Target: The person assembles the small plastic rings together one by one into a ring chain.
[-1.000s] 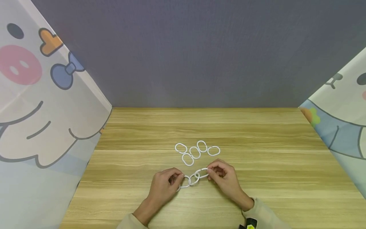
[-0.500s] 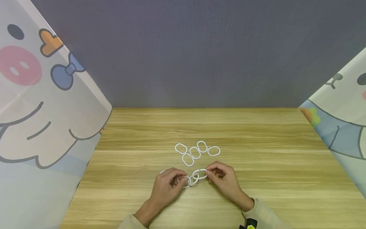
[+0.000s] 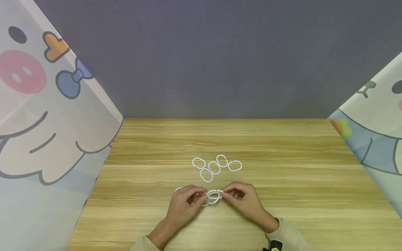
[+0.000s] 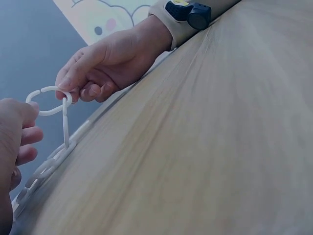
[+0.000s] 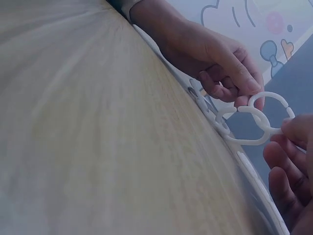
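Above the near part of the table, my left hand (image 3: 186, 204) and right hand (image 3: 244, 198) face each other. Between them they hold one white oval plastic link (image 4: 48, 113), a pinch at either side. Small breaks show in the link's outline. Looped through it, a second link (image 5: 247, 142) hangs down. More joined links of the chain (image 4: 45, 170) trail along the tabletop beneath, in the left wrist view. One chain link (image 3: 178, 188) peeks out behind the left hand in the head view, the rest being covered by that hand.
Several loose white links (image 3: 200, 174) lie in a group on the wooden table (image 3: 150, 150), beyond the hands. A grey panel (image 3: 220, 62) stands at the table's back. Cartoon-printed panels (image 3: 94, 115) flank both sides.
My right hand has come left and nearer, bringing its link against the left hand. The left hand has shifted slightly right, and the chain has bunched up. The loose links stay put.
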`<state>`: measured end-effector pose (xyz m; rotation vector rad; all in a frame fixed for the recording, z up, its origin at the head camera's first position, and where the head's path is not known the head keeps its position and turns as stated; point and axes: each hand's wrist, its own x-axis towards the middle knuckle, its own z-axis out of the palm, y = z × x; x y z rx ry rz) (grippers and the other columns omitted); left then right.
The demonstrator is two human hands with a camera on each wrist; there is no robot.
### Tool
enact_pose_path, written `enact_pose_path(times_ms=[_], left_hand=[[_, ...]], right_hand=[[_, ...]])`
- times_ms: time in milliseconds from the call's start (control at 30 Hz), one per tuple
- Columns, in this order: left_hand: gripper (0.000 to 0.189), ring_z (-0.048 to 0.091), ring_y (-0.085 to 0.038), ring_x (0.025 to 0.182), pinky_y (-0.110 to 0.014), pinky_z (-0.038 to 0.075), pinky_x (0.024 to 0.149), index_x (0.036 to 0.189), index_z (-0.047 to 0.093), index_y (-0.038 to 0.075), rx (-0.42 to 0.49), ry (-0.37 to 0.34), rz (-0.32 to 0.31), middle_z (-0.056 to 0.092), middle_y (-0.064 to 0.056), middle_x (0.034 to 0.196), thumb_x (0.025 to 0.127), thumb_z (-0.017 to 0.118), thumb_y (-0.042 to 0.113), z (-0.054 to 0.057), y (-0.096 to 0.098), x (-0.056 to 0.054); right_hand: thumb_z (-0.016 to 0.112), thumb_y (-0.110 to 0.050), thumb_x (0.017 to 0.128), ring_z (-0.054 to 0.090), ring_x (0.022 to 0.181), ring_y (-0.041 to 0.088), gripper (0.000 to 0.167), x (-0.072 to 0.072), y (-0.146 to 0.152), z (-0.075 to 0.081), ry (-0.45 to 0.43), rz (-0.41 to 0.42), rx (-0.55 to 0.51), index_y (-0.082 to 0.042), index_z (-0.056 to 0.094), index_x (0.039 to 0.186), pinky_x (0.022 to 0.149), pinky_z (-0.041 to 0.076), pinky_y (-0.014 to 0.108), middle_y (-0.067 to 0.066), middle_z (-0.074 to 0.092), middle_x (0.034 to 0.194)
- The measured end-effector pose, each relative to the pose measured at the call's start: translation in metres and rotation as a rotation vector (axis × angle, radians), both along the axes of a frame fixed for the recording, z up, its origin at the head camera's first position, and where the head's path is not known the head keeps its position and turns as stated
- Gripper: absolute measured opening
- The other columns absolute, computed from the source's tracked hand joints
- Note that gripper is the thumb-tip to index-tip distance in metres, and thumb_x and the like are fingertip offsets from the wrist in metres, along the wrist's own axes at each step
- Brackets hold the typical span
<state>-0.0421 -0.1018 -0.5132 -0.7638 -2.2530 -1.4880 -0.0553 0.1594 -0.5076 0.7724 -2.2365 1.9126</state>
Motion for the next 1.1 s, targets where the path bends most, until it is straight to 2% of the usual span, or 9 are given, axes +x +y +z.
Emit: enact_pose_path(times_ms=[200,367,533,733,1100], left_hand=[[0.018,0.059,0.001,0.069,-0.02,0.052,0.054,0.105,0.083,0.013,0.023,0.0,-0.015,0.078,0.005,0.085,0.091,0.09,0.003,0.0009,0.0008,0.0001],[0.017,0.057,0.004,0.069,-0.018,0.049,0.053,0.104,0.083,0.013,0.003,-0.016,-0.05,0.076,0.006,0.083,0.092,0.089,0.003,0.0006,0.0006,0.0001],[0.016,0.055,0.005,0.068,-0.017,0.048,0.052,0.103,0.083,0.01,-0.006,-0.03,-0.058,0.075,0.006,0.08,0.091,0.089,0.002,0.0005,0.0009,-0.0001],[0.017,0.054,0.007,0.066,-0.013,0.046,0.052,0.103,0.083,0.009,0.002,-0.009,-0.069,0.076,0.005,0.08,0.09,0.09,0.0,0.0021,0.0016,-0.0003],[0.012,0.049,0.009,0.062,-0.009,0.04,0.05,0.102,0.083,0.008,0.001,-0.004,-0.083,0.077,0.006,0.079,0.092,0.088,0.003,0.0019,0.0013,-0.0003]], right_hand=[[0.081,0.014,0.092,0.061,0.064,-0.001,0.016,0.0009,-0.0009,0.0,-0.017,0.031,0.001,0.001,0.081,0.1,0.049,0.052,0.021,0.01,0.073,0.074],[0.08,0.015,0.092,0.058,0.061,-0.002,0.017,0.0003,-0.0007,-0.0003,-0.012,0.043,-0.008,0.001,0.08,0.101,0.046,0.048,0.02,0.01,0.072,0.071],[0.082,0.014,0.091,0.055,0.062,-0.003,0.018,0.0003,-0.0011,-0.0007,0.0,0.019,0.016,-0.002,0.081,0.099,0.045,0.044,0.019,0.007,0.072,0.073],[0.084,0.013,0.09,0.052,0.062,-0.004,0.02,0.0002,-0.0013,-0.0021,0.017,0.004,0.028,-0.004,0.082,0.099,0.044,0.04,0.019,0.005,0.072,0.073],[0.084,0.015,0.088,0.051,0.061,-0.003,0.024,-0.0004,-0.0014,-0.0027,0.056,0.012,0.023,-0.005,0.082,0.101,0.043,0.039,0.02,0.005,0.072,0.075]])
